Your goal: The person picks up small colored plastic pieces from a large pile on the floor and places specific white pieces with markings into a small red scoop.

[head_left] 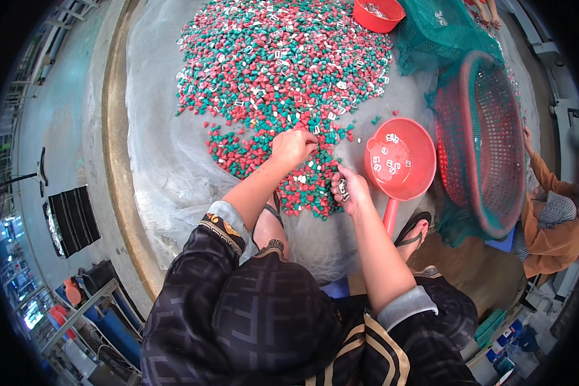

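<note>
A wide heap of small red and green cone-shaped pieces point(264, 77) is spread on a pale sheet, mixed with small white buckle-like frames. Over the heap's near part, my left hand point(293, 148) has its thumb and fingers pinched together beside a white frame point(316, 130). Whether anything is between those fingertips is too small to tell. My right hand point(354, 192) is curled around several small white frames point(343, 188), at the heap's near right edge. To the right of it lies a red long-handled scoop point(399, 183) with several white frames inside.
A large red basket point(479, 141) draped in green netting point(447, 38) stands tilted at the right. Behind the heap is a red bowl point(378, 22) with white pieces. Another person in brown point(550, 238) sits at far right; other hands point(492, 19) show at top right. A concrete ledge point(112, 128) runs along the left.
</note>
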`<state>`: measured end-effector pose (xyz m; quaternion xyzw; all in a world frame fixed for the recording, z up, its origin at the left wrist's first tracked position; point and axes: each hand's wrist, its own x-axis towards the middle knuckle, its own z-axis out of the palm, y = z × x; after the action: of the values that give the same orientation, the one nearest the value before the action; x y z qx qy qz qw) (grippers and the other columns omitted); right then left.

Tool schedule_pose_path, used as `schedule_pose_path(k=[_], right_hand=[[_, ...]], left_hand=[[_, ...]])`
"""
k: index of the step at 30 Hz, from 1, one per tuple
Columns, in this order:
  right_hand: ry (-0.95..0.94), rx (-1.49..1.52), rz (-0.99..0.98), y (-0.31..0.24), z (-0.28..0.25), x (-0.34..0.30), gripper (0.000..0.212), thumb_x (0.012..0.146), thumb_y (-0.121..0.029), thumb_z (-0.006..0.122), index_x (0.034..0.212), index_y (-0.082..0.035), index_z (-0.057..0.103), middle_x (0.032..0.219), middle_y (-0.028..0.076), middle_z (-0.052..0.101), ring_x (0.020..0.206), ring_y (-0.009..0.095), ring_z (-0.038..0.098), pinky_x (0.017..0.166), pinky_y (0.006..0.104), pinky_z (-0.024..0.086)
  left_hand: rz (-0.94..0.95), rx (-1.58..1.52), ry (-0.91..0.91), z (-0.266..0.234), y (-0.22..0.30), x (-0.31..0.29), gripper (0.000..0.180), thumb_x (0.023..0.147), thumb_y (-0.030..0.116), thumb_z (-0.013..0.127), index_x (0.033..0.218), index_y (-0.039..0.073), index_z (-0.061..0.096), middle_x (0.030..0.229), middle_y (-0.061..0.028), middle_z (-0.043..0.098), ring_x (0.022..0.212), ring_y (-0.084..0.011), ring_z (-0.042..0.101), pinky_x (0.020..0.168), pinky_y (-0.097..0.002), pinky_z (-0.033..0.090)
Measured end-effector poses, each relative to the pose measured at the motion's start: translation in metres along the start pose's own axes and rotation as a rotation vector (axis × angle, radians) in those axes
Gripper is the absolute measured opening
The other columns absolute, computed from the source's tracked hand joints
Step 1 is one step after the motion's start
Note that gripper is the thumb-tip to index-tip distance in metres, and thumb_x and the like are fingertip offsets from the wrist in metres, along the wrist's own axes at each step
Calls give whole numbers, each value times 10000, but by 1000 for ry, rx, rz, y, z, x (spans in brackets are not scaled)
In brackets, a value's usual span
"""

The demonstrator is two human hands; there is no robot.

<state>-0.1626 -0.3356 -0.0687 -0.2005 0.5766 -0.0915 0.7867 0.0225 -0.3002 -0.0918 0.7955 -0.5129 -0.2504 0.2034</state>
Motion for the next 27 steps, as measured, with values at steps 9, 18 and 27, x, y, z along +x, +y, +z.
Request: schedule_pose_path(k=[9,18,27], right_hand=[[0,-5,-35,-3,4,-2,310,872,-324,483,783,-42,573,666,61,599,527,130,568,380,220,381],[-102,-15,-23,-4,8,-2,382,899,-371,397,888,-42,590,753,67,621,639,157,598,490,251,432],[-91,2,-14,2,4,2,376,887,-356,418,860,-30,603,733,64,619,605,153,602,452,250,444]], left_hand=[[-633,-1181,-362,-15,-8,-9,203,786,153,661,922,14,604,621,23,534,410,-25,324,380,-188,254],[-626,-1450,-547,-17,2,-20,154,795,123,650,906,30,598,575,59,476,402,-12,278,364,-181,180],[-246,-917,-382,-11,34,-13,187,751,152,685,853,0,649,659,-22,589,544,-64,483,487,-232,379]])
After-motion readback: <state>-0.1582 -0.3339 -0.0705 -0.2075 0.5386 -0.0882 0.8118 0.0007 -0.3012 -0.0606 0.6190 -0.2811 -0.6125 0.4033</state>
